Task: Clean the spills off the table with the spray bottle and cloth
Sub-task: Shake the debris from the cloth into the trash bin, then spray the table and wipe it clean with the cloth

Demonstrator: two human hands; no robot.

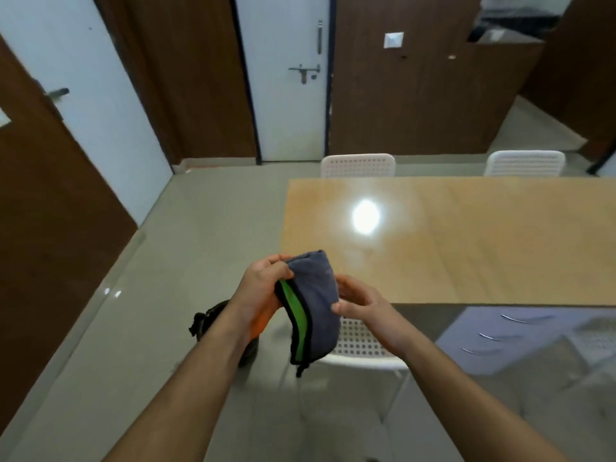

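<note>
A folded grey-blue cloth [315, 295] with a green inner layer and black trim hangs in front of me, over the near left corner of the wooden table [466, 248]. My left hand [263, 288] grips its upper left edge. My right hand [360, 301] holds its right side between thumb and curled fingers. Behind my left wrist shows a dark and orange object [258, 328], mostly hidden; I cannot tell whether it is the spray bottle. No spill stands out on the tabletop, which carries a bright light glare.
A white perforated chair [361, 345] stands under the table's near edge, below the cloth. Two more white chairs [358, 165] [525, 163] stand at the far side. Grey drawers [500, 335] are at the right. Tiled floor [166, 261] lies to the left, with doors beyond.
</note>
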